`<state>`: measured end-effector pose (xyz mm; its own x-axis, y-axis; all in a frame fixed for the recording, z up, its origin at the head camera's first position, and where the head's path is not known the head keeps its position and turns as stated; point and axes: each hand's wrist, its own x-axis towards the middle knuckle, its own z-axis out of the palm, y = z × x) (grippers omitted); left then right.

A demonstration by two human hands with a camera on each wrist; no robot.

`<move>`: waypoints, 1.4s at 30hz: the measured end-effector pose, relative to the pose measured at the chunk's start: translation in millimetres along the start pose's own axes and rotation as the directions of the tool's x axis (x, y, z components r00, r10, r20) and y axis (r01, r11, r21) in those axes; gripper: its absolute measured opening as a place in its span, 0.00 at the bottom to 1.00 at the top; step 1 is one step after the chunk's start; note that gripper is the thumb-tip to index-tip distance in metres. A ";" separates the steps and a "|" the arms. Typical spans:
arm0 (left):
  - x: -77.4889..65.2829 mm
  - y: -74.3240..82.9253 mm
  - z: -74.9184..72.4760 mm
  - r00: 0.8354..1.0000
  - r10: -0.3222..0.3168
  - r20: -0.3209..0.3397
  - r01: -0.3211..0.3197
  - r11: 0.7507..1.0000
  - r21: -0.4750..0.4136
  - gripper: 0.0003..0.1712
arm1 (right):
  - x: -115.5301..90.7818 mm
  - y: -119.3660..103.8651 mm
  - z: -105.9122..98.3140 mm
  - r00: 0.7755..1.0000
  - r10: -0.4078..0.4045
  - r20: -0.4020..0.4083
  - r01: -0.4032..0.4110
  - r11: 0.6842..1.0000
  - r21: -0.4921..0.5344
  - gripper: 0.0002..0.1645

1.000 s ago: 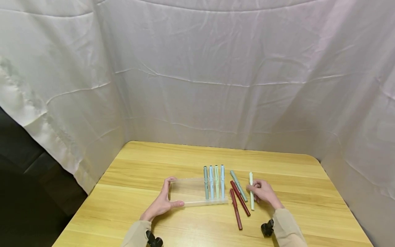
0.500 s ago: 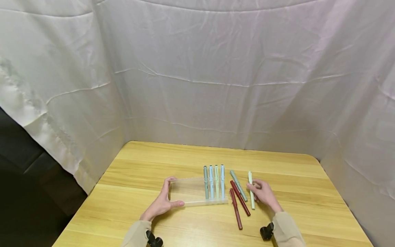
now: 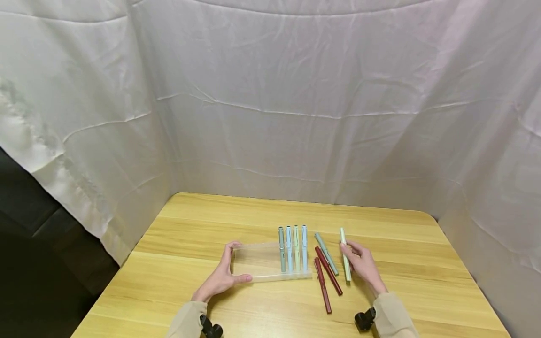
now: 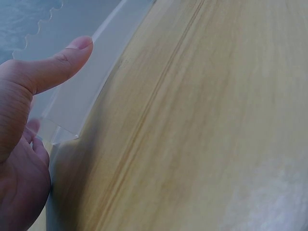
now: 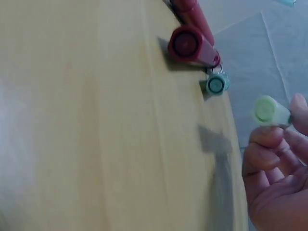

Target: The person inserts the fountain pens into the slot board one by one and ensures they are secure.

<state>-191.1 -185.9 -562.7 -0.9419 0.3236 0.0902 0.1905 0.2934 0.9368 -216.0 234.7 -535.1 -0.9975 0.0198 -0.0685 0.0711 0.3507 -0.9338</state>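
My left hand (image 3: 221, 281) grips the left end of a clear plastic pen rack (image 3: 279, 277); in the left wrist view the thumb lies over its front strip, near a wavy notched edge. At the rack's right end several pens stand side by side: a grey-green pen (image 3: 282, 260), a light blue one, a light green one and another light blue pen (image 3: 304, 253). Between thumb and fingers, my right hand (image 3: 362, 265) pinches a pale green pen (image 3: 347, 272). The right wrist view shows this pen's end (image 5: 270, 110) raised, its shadow apart on the table.
Between the rack and my right hand lie a grey-green pen (image 3: 327, 256) and two dark red pens, one (image 3: 329, 272) beside it and one (image 3: 323, 291) nearer me. The wooden table (image 3: 203, 211) has pale curtains (image 3: 296, 141) behind and at both sides.
My right hand has lifted the pale green pen and shifted it slightly away from me, its near end now tilted a little right. The left hand and rack stay put.
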 end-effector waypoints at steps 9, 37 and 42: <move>-0.2 1.0 0.2 1.000 -0.011 -0.002 0.011 1.000 0.000 0.56 | -5.1 -12.0 3.8 0.999 -0.025 -0.043 0.026 1.000 0.016 0.28; -0.2 2.2 0.6 1.000 -0.017 -0.014 0.017 1.000 0.001 0.55 | -14.8 -41.6 15.2 0.989 -0.133 -0.070 0.144 0.973 0.179 0.25; -0.3 2.3 0.5 1.000 -0.015 -0.012 0.015 1.000 0.004 0.55 | -18.8 -47.8 21.0 0.982 -0.171 -0.086 0.185 0.963 0.195 0.24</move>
<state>-190.2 -184.9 -560.6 -0.9480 0.3082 0.0798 0.1770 0.3019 0.9368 -200.5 197.9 -496.6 -0.9917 0.0399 0.1224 -0.1146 0.1587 -0.9806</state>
